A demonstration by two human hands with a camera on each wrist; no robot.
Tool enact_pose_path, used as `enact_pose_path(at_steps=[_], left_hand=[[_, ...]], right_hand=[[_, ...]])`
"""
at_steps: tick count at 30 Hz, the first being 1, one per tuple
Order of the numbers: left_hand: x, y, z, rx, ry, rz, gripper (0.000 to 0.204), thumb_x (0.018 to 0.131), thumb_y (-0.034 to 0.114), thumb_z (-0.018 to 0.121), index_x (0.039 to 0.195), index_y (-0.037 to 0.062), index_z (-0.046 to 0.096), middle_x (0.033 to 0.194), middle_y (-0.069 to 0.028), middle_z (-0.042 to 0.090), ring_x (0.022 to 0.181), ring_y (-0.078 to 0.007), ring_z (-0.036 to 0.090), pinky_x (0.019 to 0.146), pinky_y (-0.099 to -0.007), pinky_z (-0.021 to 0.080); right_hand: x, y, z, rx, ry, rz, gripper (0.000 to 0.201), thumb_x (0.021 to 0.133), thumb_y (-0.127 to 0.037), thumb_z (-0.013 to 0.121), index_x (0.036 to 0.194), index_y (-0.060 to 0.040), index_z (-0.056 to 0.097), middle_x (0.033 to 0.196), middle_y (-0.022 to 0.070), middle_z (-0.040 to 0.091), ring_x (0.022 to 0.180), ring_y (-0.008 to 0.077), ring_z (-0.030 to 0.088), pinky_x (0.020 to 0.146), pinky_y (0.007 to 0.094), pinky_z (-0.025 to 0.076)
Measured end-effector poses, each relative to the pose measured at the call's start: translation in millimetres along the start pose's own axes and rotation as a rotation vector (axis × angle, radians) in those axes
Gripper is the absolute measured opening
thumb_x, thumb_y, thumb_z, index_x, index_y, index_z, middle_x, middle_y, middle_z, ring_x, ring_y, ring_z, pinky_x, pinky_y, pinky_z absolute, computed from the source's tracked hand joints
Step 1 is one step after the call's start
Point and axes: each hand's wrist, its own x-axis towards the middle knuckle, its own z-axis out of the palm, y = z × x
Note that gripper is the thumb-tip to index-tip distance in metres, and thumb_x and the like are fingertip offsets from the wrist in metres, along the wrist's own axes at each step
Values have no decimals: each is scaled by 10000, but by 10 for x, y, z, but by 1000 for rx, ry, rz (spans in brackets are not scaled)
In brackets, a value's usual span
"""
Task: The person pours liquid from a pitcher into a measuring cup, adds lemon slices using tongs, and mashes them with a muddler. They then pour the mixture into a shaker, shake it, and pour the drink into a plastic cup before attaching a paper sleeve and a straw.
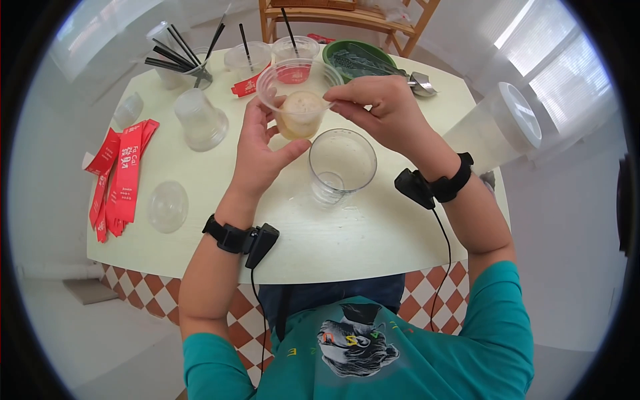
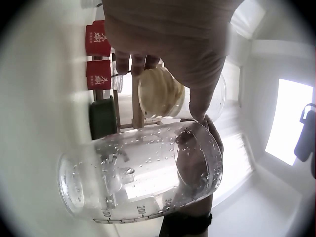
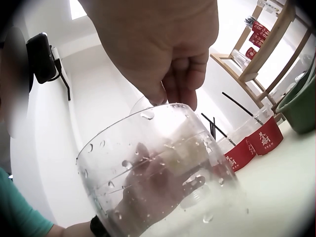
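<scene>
My left hand (image 1: 261, 147) grips a clear plastic cup (image 1: 283, 75) from its left side, raised over the table. A pale yellow drink (image 1: 299, 115) with a light top fills its lower part. At the cup's right rim, the thumb and fingers of my right hand (image 1: 381, 110) pinch the edge. Just below and to the right stands a clear measuring cup (image 1: 343, 160) on the table, touched by neither hand. In the left wrist view this measuring cup (image 2: 140, 173) shows printed graduations and water drops on its wall.
Cups with red sleeves and black straws (image 1: 297, 47) stand at the back, beside a green bowl (image 1: 357, 57). Red paper sleeves (image 1: 123, 173), a domed lid (image 1: 168, 207) and upside-down cups (image 1: 200, 120) lie left. A tall lidded container (image 1: 497, 127) stands right.
</scene>
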Motion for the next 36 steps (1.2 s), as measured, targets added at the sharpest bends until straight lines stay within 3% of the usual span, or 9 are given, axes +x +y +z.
enact_pose_path(at_steps=[3, 5, 7, 9, 12, 13, 15, 18, 36], left_hand=[[-1, 61, 10, -55, -5, 73, 821, 703, 88, 803, 1373, 39, 332, 1274, -121, 490, 1180, -222, 509, 974, -352, 443], [4, 112, -12, -174, -6, -90, 831, 665, -10, 797, 1361, 31, 344, 1228, -113, 508, 1152, -213, 530, 968, -339, 463], [16, 52, -52, -152, 18, -59, 828, 662, -21, 795, 1358, 33, 349, 1210, -109, 514, 1138, -209, 539, 952, -331, 474], [11, 30, -73, -129, 43, -30, 825, 660, -33, 793, 1355, 35, 353, 1192, -105, 520, 1124, -205, 548, 936, -323, 486], [18, 43, -76, -154, 48, -25, 825, 655, -33, 796, 1353, 40, 361, 1184, -106, 522, 1120, -202, 547, 934, -327, 489], [12, 47, -65, -142, 39, -29, 830, 653, -28, 801, 1354, 42, 362, 1181, -106, 523, 1117, -201, 548, 935, -328, 490], [1, 42, -56, -130, 30, -33, 834, 650, -22, 806, 1354, 44, 364, 1179, -106, 523, 1113, -199, 548, 936, -330, 490], [-12, 26, -64, -83, 39, -37, 845, 638, -1, 824, 1353, 39, 375, 1191, -106, 523, 1130, -200, 539, 957, -335, 478], [6, -60, -109, -4, 66, 7, 862, 618, 34, 845, 1355, 25, 398, 1236, -95, 496, 1183, -200, 498, 1032, -331, 418]], right_hand=[[50, -18, 80, 115, -95, 35, 185, 822, -41, 705, 1007, -48, 708, 778, 89, 694, 663, 177, 638, 615, 268, 500], [65, -23, 77, 152, -145, 62, 226, 833, -46, 697, 1058, -58, 700, 781, 81, 699, 679, 159, 645, 638, 258, 507], [97, -37, 9, 195, -197, 213, 320, 848, -53, 681, 1167, -45, 652, 839, 80, 709, 717, 126, 645, 686, 242, 510], [125, 191, -52, 158, -45, 362, 374, 861, -58, 657, 1230, -21, 606, 905, 100, 707, 745, 109, 636, 723, 226, 504], [103, 914, -185, -460, 62, 383, 401, 820, -199, 692, 1166, -4, 638, 891, 148, 699, 803, 235, 683, 757, 334, 528], [136, 1037, -237, -463, 63, 382, 401, 820, -199, 692, 1166, -4, 638, 891, 148, 699, 803, 235, 683, 757, 334, 528], [192, 1228, -304, -668, -272, 772, 404, 768, -321, 691, 1044, -26, 686, 1009, 160, 693, 936, 327, 661, 834, 412, 524], [201, 1478, -261, -693, -351, 880, 409, 737, -347, 707, 1005, -39, 695, 987, 153, 697, 932, 331, 663, 837, 403, 527], [175, 1833, -214, -790, -404, 792, 284, 757, -208, 669, 922, 22, 688, 900, 223, 678, 869, 381, 651, 793, 450, 514]])
